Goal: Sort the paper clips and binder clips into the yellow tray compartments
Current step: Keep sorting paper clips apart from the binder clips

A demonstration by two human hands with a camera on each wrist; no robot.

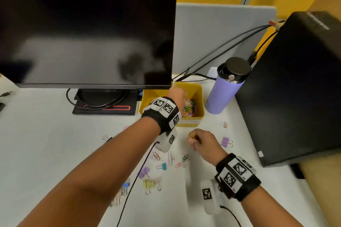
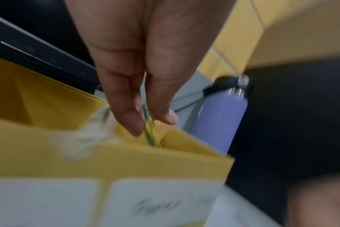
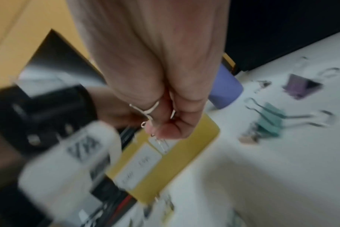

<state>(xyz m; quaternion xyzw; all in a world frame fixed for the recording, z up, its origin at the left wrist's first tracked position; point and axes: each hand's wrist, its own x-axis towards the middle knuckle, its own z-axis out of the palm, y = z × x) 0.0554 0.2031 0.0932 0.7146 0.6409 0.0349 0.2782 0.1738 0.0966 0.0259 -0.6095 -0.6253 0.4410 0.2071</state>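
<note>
The yellow tray (image 1: 188, 122) stands under the monitor's right corner, and coloured paper clips (image 1: 190, 109) fill its right compartment. My left hand (image 1: 177, 94) hovers over that compartment. In the left wrist view this hand (image 2: 151, 124) pinches a greenish paper clip (image 2: 149, 132) between thumb and fingers, just above the tray (image 2: 165, 162). My right hand (image 1: 193, 141) is curled into a fist over the table in front of the tray. In the blurred right wrist view its fingers (image 3: 171, 129) grip a small wire clip (image 3: 161, 143). Loose paper clips (image 1: 181, 161) and binder clips (image 1: 226, 142) lie scattered on the table.
A dark monitor (image 1: 86, 29) on its stand (image 1: 105, 103) fills the left. A purple bottle (image 1: 223, 90) stands right of the tray, and a black computer case (image 1: 295, 88) beyond it. Cables (image 1: 221, 49) run behind. More binder clips (image 1: 149, 184) lie under my left forearm.
</note>
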